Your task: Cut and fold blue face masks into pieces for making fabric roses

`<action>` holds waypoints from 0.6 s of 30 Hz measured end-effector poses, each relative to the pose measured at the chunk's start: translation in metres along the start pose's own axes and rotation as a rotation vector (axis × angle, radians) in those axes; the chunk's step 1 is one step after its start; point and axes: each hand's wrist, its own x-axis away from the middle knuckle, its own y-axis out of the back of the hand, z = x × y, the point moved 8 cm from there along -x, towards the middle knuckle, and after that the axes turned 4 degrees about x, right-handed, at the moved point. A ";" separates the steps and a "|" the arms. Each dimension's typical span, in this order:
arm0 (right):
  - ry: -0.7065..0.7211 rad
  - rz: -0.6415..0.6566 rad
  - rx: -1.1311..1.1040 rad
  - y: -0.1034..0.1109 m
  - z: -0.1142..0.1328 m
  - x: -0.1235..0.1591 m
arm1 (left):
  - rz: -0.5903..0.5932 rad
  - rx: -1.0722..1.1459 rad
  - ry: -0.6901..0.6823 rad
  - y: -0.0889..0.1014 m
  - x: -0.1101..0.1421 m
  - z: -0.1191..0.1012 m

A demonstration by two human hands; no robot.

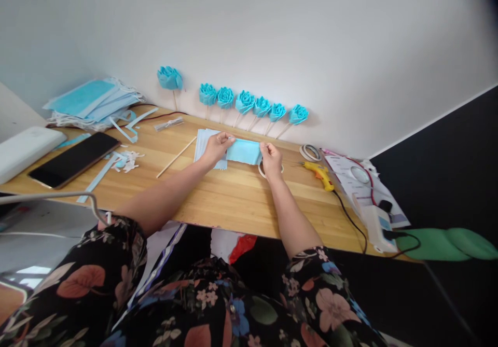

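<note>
The left hand (218, 147) and right hand (272, 159) are pinching a blue sheet (244, 151) at opposite ends, seemingly keeping it flat. Flowers (245, 102) are leaning on the wall (249, 36) (probably for support).

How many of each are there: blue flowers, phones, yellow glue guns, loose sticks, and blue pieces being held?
Blue flowers: 7
Phone: 1
Yellow glue gun: 1
Loose stick: 1
Held blue piece: 1
Total: 11

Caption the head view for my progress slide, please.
Left hand and right hand hold a blue sheet by opposite ends above a wooden table, seven stemmed blue flowers lined along the wall.
</note>
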 end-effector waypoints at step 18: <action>0.112 -0.113 0.134 0.007 0.022 0.009 | 0.168 -0.850 -0.163 -0.013 0.020 -0.054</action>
